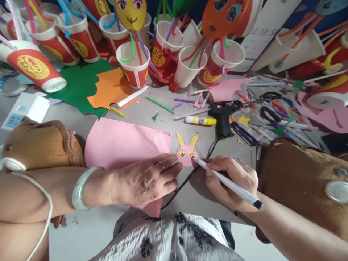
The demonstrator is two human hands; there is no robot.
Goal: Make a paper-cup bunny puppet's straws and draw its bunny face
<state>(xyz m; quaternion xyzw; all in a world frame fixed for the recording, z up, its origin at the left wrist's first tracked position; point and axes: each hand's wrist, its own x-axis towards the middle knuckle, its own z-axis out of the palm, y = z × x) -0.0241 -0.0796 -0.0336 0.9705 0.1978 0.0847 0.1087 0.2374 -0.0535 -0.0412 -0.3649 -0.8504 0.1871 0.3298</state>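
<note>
A small round pink paper face (pixel 186 161) with yellow ears and drawn eyes lies on the table. My right hand (pixel 233 181) grips a white marker (pixel 231 183), its tip touching the eye on the face's right side. My left hand (pixel 148 178), with a ring and a jade bangle on the wrist, lies flat with fingers apart, fingertips at the face's left edge. Beneath that hand is a large pink paper sheet (pixel 122 143).
Paper cups (pixel 136 74) with straws and paper faces line the back. A black glue gun (pixel 224 119) and yellow glue stick (pixel 201 120) lie behind the face. Scissors (pixel 269 114) and scraps clutter the right. Green paper (pixel 77 85) and orange paper (pixel 108 87) lie back left.
</note>
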